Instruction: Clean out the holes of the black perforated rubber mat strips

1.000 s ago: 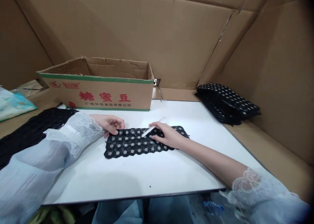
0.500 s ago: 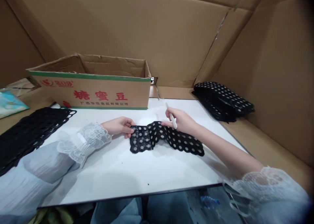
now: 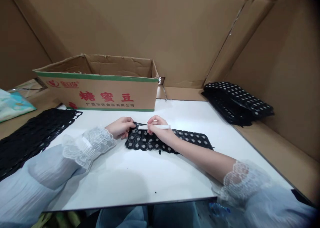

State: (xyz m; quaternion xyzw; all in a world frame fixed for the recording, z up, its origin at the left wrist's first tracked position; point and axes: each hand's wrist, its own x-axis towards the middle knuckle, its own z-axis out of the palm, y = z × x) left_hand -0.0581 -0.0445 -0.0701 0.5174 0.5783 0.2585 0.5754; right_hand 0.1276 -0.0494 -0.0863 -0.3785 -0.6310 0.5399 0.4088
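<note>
A strip of black fabric with pale dots [image 3: 142, 143] lies on the white table, its lower edge scalloped. My left hand [image 3: 122, 126] pinches its upper left corner. In my right hand [image 3: 158, 125] is a white pen-like tool [image 3: 163, 126], held nearly level, with its tip pointing left over the fabric's upper edge, close to my left fingertips. My right wrist and forearm cross above the middle of the strip and hide part of it.
An open cardboard box [image 3: 105, 91] stands at the back left. Black openwork fabric [image 3: 37, 131] lies on the left, beside a teal and white packet [image 3: 15, 104]. Folded dotted black fabric [image 3: 237, 103] rests at the back right. Cardboard walls surround the white table [image 3: 112, 184].
My right hand has moved left towards my left hand, and the white tool has swung from steep to nearly level. The fabric now lies flatter. The view has shifted slightly.
</note>
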